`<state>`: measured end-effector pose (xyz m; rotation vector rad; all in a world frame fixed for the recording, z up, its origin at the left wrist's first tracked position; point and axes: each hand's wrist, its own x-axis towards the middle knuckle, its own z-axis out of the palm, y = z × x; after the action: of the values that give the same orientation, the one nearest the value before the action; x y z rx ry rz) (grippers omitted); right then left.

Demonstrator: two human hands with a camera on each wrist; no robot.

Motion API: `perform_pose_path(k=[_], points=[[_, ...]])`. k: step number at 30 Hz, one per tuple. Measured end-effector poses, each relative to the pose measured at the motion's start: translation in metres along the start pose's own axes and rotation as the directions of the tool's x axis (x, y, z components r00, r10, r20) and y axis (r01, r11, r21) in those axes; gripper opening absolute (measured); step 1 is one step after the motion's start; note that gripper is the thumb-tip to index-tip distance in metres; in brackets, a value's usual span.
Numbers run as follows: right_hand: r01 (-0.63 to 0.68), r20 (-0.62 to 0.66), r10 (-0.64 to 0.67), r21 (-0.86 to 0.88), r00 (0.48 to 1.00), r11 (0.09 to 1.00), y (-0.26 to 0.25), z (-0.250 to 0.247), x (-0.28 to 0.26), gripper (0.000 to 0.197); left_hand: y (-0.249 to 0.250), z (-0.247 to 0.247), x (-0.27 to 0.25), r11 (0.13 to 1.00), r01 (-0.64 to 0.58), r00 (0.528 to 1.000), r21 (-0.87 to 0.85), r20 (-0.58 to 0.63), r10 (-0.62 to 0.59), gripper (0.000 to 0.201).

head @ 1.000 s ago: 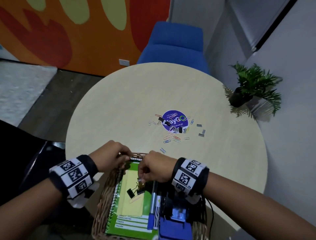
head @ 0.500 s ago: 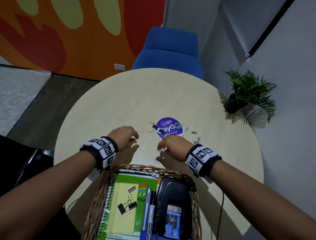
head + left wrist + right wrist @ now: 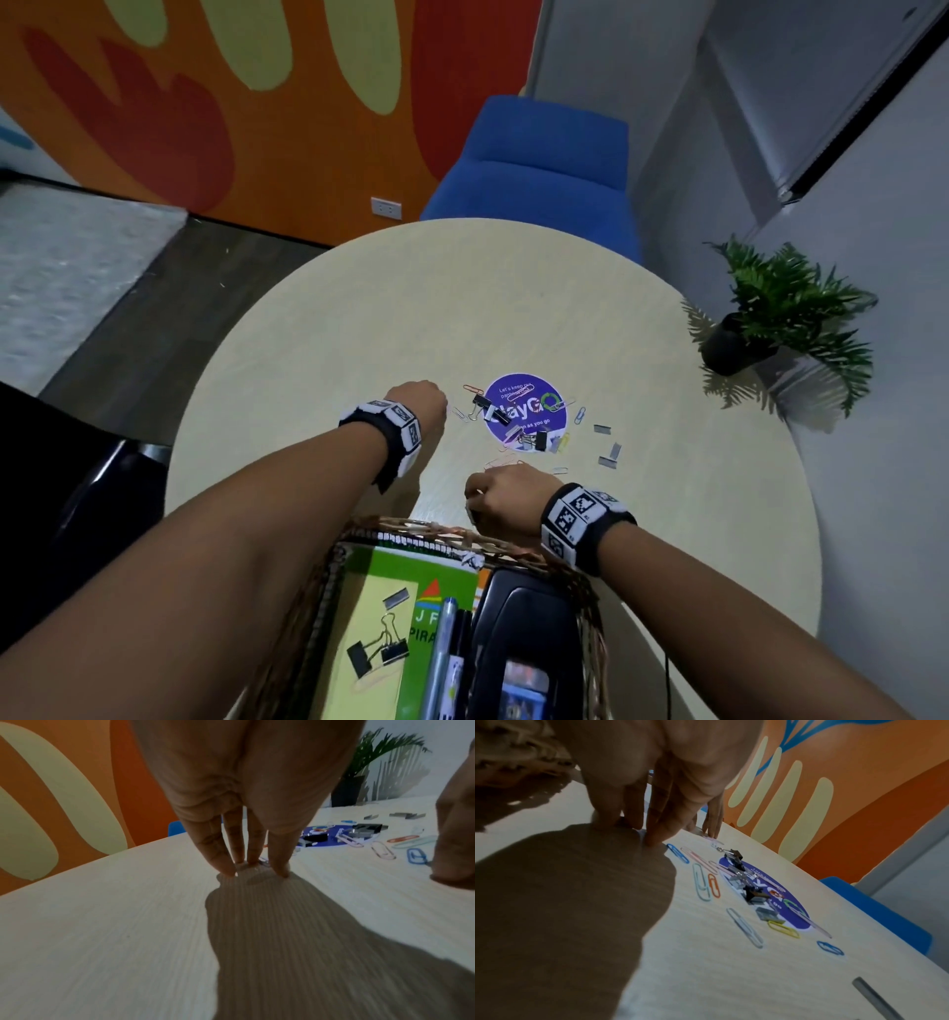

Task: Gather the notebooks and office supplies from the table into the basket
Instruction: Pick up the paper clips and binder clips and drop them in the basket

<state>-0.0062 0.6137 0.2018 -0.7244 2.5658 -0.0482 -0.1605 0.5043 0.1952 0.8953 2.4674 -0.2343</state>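
The basket (image 3: 590,606) sat nearest to me at the edge of the table (image 3: 359,334), and most of the big things were already in it: the green notebook (image 3: 441,570), a yellow pad (image 3: 369,637) with two black binder clips (image 3: 377,655) and a strip of staples (image 3: 399,596) on top, some pens (image 3: 442,652), and a black stapler (image 3: 524,616). So I thought the job was more than half done. Just past the basket rim, my right hand (image 3: 506,496) was down on the table with its fingertips (image 3: 654,839) bunched together, and its grip looked narrow, pinching at something small, but I could not tell what it was. A bit farther out, my left hand (image 3: 416,406) was pressing its fingertips (image 3: 227,870) down around a paper clip (image 3: 263,862); that grip was narrow too and I could not tell if the clip was held yet. Beyond my hands, the little things were still left: colored paper clips (image 3: 702,884), more binder clips (image 3: 485,406) on the purple sticker (image 3: 524,411), and staple strips (image 3: 611,455) off to the right. All of those still needed to go in.
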Motion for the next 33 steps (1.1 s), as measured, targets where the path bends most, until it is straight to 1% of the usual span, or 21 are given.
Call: perform_pose_path(k=[2, 4, 7, 9, 12, 13, 14, 15, 17, 18, 20, 21, 23, 24, 26, 29, 31, 33], points=[[-0.02, 0.003, 0.02, 0.024, 1.0, 0.999, -0.002, -0.002, 0.001, 0.025, 0.002, 0.003, 0.003, 0.999, 0.037, 0.999, -0.035, -0.003, -0.037, 0.027], [-0.051, 0.029, 0.049, 0.041, 0.998, 0.998, -0.003, -0.002, 0.004, 0.024, 0.003, 0.005, 0.004, 0.997, 0.049, 0.998, -0.053, -0.023, -0.05, 0.031], [-0.094, 0.046, 0.092, 0.036, 0.995, 0.995, -0.002, -0.002, 0.007, 0.025, 0.005, 0.005, 0.008, 0.994, 0.065, 0.997, -0.082, -0.036, -0.069, 0.042], [-0.139, 0.036, 0.137, 0.069, 0.99, 0.988, 0.0, -0.003, 0.006, 0.024, 0.007, 0.0, 0.012, 0.987, 0.091, 0.995, -0.131, -0.031, -0.096, 0.037], [-0.227, 0.001, 0.232, 0.21, 0.973, 0.951, 0.006, 0.001, -0.006, 0.023, 0.009, -0.01, 0.016, 0.963, 0.144, 0.988, -0.229, -0.014, -0.151, 0.017], [-0.251, -0.012, 0.265, 0.281, 0.964, 0.926, 0.009, 0.002, -0.013, 0.024, 0.009, -0.012, 0.016, 0.95, 0.162, 0.986, -0.266, 0.007, -0.167, 0.009], [-0.267, -0.028, 0.296, 0.363, 0.955, 0.893, 0.013, 0.001, -0.02, 0.025, 0.008, -0.014, 0.018, 0.938, 0.181, 0.983, -0.295, 0.022, -0.182, 0.006], [-0.276, -0.043, 0.328, 0.445, 0.944, 0.852, 0.015, 0.0, -0.029, 0.025, 0.008, -0.015, 0.017, 0.931, 0.195, 0.981, -0.308, 0.043, -0.191, 0.006], [-0.271, -0.092, 0.386, 0.563, 0.918, 0.78, 0.019, -0.005, -0.044, 0.024, 0.007, -0.013, 0.017, 0.932, 0.206, 0.978, -0.297, 0.059, -0.198, 0.019], [-0.258, -0.123, 0.407, 0.602, 0.905, 0.755, 0.018, -0.007, -0.049, 0.023, 0.006, -0.01, 0.017, 0.934, 0.2, 0.98, -0.295, 0.045, -0.195, 0.024], [-0.211, -0.174, 0.426, 0.669, 0.888, 0.713, 0.008, -0.015, -0.058, 0.02, 0.0, -0.008, 0.012, 0.937, 0.181, 0.983, -0.298, 0.016, -0.185, 0.016], [-0.179, -0.189, 0.416, 0.694, 0.889, 0.698, 0.001, -0.02, -0.06, 0.019, -0.005, -0.008, 0.009, 0.934, 0.164, 0.984, -0.318, -0.011, -0.176, 0.012], [-0.115, -0.202, 0.363, 0.718, 0.91, 0.687, -0.018, -0.029, -0.062, 0.018, -0.015, -0.014, -0.004, 0.929, 0.087, 0.99, -0.36, -0.071, -0.121, 0.009], [-0.09, -0.201, 0.332, 0.722, 0.922, 0.686, -0.027, -0.033, -0.062, 0.017, -0.02, -0.02, -0.015, 0.912, 0.039, 0.993, -0.409, -0.088, -0.082, 0.007], [-0.066, -0.178, 0.281, 0.726, 0.943, 0.684, -0.046, -0.038, -0.059, 0.016, -0.025, -0.033, -0.042, 0.868, -0.041, 0.993, -0.494, -0.118, -0.02, 0.016], [-0.064, -0.138, 0.216, 0.687, 0.967, 0.724, -0.073, -0.042, -0.051, 0.017, -0.029, -0.042, -0.09, 0.844, -0.148, 0.985, -0.515, -0.155, 0.079, 0.008], [-0.047, -0.135, 0.175, 0.649, 0.975, 0.76, -0.087, -0.042, -0.046, 0.018, -0.032, -0.033, -0.123, 0.853, -0.204, 0.977, -0.48, -0.153, 0.148, 0.005], [-0.05, -0.131, 0.167, 0.622, 0.977, 0.781, -0.096, -0.039, -0.041, 0.022, -0.035, -0.016, -0.151, 0.861, -0.215, 0.976, -0.462, -0.118, 0.181, 0.007]])
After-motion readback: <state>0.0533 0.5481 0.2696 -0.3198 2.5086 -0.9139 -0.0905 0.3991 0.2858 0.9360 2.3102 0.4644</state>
